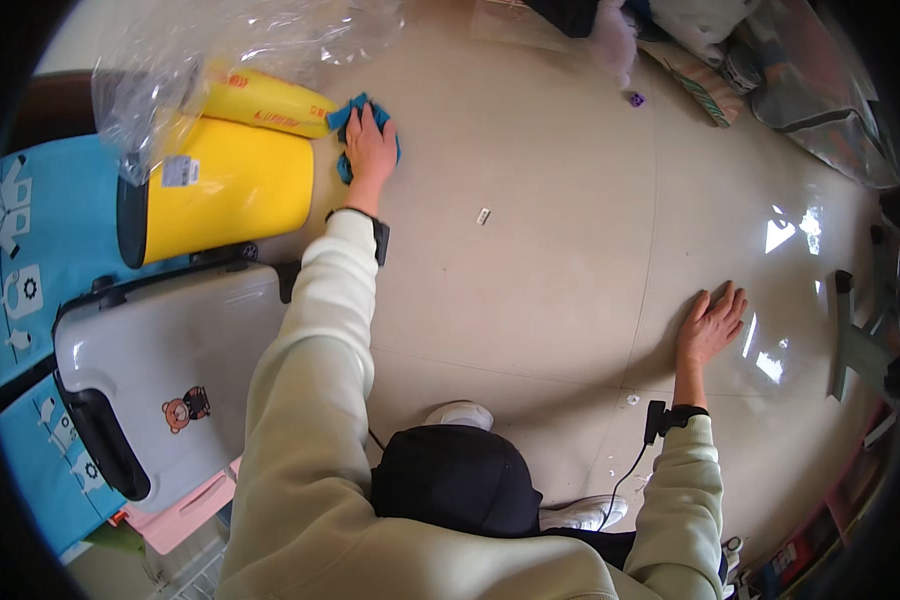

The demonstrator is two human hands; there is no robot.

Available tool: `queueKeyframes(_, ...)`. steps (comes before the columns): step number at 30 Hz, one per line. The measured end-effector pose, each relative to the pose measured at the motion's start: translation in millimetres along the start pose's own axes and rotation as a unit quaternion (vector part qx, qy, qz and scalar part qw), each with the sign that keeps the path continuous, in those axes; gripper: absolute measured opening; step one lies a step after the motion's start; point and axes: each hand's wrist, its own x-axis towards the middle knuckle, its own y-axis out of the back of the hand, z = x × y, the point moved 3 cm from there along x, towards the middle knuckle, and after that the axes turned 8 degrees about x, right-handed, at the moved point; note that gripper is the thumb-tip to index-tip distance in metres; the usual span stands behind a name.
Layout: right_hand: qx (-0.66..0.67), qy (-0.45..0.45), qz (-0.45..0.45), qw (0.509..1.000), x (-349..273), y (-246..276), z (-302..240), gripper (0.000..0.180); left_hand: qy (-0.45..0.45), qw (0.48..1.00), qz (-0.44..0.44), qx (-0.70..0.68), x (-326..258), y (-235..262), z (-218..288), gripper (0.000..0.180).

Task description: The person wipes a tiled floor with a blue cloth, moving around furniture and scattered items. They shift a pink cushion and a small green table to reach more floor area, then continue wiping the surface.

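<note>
My left hand (371, 147) reaches forward and presses a crumpled teal cloth (398, 146) onto the glossy beige floor (550, 280). Its fingers lie over the cloth, right beside the end of a yellow wrapped roll (270, 103). My right hand (711, 325) rests on the floor farther right, fingers stretched out, holding nothing. Between the two hands, a small pale rectangular piece (483, 216) lies on the tiles.
Left: a yellow bin (235, 190) on its side, a grey suitcase (170, 350) and blue printed boxes (60, 210). Clear plastic film (140, 70) drapes over the roll. Far right: bags (820, 100), a small purple object (636, 99) and a grey-green metal frame (855, 340).
</note>
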Motion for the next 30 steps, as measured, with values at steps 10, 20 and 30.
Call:
queueKeyframes(10, 0.014, -0.011, -0.016, 1.0, 1.9, 8.1, -7.7, 0.06, -0.541, 0.805, -0.1, -0.221, -223.2, 85.3, 175.7, 0.033)
queueKeyframes(20, 0.015, 0.004, 0.01, 1.0, 2.2, 9.1, -9.6, 0.06, -0.087, 0.969, -0.051, -0.226, -30.3, 43.5, 6.7, 0.043)
queueKeyframes(30, 0.016, -0.01, -0.01, 1.0, 2.0, 6.7, -7.6, 0.061, -0.169, 0.981, -0.079, 0.056, 104.6, -54.8, 169.5, 0.073)
